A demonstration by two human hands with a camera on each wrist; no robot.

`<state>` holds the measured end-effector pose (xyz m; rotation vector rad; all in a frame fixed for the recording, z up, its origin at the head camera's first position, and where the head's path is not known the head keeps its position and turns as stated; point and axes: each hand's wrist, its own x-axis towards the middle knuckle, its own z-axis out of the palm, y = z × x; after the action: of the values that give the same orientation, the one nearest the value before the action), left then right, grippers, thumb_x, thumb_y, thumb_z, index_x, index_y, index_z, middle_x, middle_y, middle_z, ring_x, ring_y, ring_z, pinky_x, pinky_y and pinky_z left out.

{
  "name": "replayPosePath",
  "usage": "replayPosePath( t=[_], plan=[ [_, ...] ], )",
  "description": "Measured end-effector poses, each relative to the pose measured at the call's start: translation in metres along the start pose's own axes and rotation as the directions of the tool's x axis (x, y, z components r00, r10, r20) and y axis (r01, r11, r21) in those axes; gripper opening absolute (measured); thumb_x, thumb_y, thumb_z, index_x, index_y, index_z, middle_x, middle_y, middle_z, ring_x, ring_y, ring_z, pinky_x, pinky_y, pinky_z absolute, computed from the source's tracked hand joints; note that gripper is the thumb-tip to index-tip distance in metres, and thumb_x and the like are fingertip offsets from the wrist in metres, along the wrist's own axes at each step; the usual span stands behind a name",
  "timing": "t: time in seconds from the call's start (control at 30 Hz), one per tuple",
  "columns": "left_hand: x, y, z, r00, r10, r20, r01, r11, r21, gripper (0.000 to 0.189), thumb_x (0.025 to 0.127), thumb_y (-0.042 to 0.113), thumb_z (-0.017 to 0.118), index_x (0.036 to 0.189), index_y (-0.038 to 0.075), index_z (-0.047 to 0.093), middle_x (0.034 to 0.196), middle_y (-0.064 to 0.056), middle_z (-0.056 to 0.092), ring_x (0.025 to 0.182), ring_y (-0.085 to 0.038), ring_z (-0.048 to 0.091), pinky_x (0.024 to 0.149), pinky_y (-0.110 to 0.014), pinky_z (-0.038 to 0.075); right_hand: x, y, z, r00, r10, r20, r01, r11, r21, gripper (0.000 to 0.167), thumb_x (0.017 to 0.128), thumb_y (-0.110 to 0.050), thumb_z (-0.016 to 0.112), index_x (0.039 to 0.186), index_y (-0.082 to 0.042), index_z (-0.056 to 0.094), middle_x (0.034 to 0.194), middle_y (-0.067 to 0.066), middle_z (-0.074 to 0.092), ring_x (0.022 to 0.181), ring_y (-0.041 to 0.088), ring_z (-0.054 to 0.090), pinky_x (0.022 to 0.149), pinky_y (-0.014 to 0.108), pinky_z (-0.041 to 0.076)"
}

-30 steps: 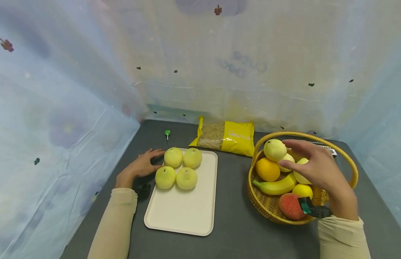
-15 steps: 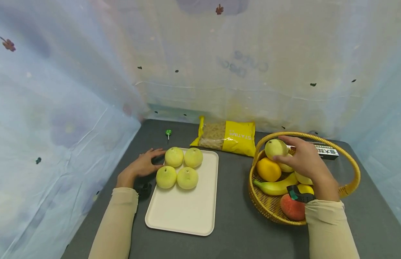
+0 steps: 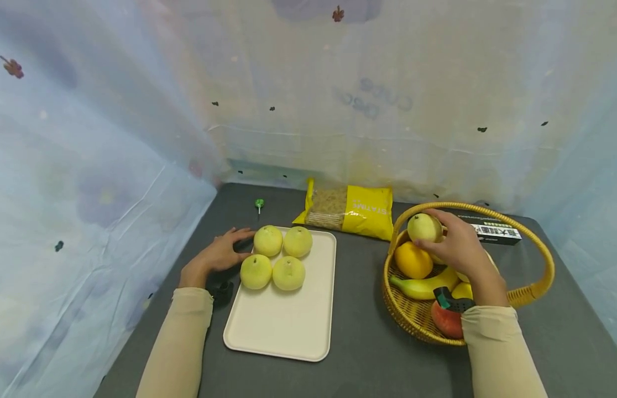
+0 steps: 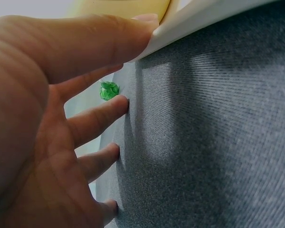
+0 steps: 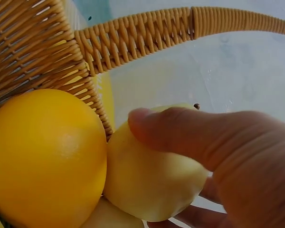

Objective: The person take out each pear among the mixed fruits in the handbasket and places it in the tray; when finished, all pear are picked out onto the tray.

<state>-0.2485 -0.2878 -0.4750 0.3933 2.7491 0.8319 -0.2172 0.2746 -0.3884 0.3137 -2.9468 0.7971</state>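
My right hand (image 3: 460,246) grips a round, pale yellow-green pear (image 3: 422,228) at the back of the wicker basket (image 3: 400,318); in the right wrist view the thumb lies across the pear (image 5: 152,175) and fingers show behind it. Touching that pear is an orange (image 5: 47,156). Below them in the basket lie a banana (image 3: 420,288) and a reddish peach (image 3: 445,320). On the left, my left hand (image 3: 221,254) rests with spread fingers beside the cream tray (image 3: 278,326), thumb at its rim. Several matching pears (image 3: 288,273) sit grouped on the tray's far half.
Behind the tray lies a yellow bag of noodles (image 3: 348,210). A green lollipop (image 3: 259,203) is at the back left. Behind the basket lies a black and white box (image 3: 497,232). The basket's tall handle (image 3: 542,254) arches over the right forearm's side. Patterned curtains surround the dark table.
My right hand has moved left and closed its fingers round the pear at the back of the basket. The left hand has stayed by the tray.
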Motion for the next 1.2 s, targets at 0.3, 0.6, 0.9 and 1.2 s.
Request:
replayPosePath(
  t=[0.3, 0.6, 0.9, 1.2],
  plan=[
    [0.002, 0.002, 0.002, 1.0, -0.002, 0.006, 0.002, 1.0, -0.002, 0.069, 0.105, 0.032, 0.076, 0.166, 0.011, 0.05, 0.177, -0.022, 0.034, 0.165, -0.058, 0.013, 0.124, -0.087, 0.003, -0.023, 0.002, -0.001, 0.995, -0.052, -0.091, 0.054, 0.998, 0.029, 0.076, 0.094, -0.029, 0.09, 0.159, -0.009, 0.056, 0.153, 0.029, 0.06, 0.119, 0.049, 0.066, 0.092, 0.068, 0.06],
    [0.0, 0.002, 0.0, 1.0, -0.01, 0.004, 0.01, 1.0, -0.007, 0.069, 0.105, 0.031, 0.076, 0.166, 0.011, 0.05, 0.177, -0.023, 0.034, 0.165, -0.058, 0.012, 0.124, -0.087, 0.003, -0.067, -0.013, -0.008, 0.997, -0.033, -0.072, 0.045, 0.984, 0.173, 0.08, 0.095, -0.034, 0.09, 0.165, -0.024, 0.053, 0.158, 0.021, 0.058, 0.132, 0.047, 0.066, 0.099, 0.032, 0.063],
    [0.0, 0.002, -0.001, 1.0, -0.007, 0.004, 0.007, 1.0, -0.012, 0.069, 0.105, 0.029, 0.075, 0.166, 0.01, 0.05, 0.177, -0.023, 0.033, 0.166, -0.058, 0.011, 0.125, -0.086, 0.001, -0.095, -0.036, -0.01, 0.986, -0.14, -0.09, 0.163, 0.929, 0.333, 0.078, 0.09, -0.01, 0.093, 0.158, -0.026, 0.058, 0.152, 0.005, 0.061, 0.125, -0.013, 0.061, 0.094, 0.008, 0.056],
    [0.0, 0.001, 0.0, 1.0, -0.003, 0.001, 0.003, 1.0, -0.001, 0.068, 0.105, 0.028, 0.075, 0.166, 0.011, 0.05, 0.177, -0.022, 0.035, 0.165, -0.058, 0.013, 0.126, -0.085, 0.004, -0.105, -0.055, 0.01, 0.973, -0.226, -0.039, 0.215, 0.84, 0.499, 0.078, 0.086, 0.002, 0.092, 0.154, -0.018, 0.06, 0.148, 0.001, 0.064, 0.133, 0.002, 0.066, 0.101, 0.018, 0.059]
  ],
)
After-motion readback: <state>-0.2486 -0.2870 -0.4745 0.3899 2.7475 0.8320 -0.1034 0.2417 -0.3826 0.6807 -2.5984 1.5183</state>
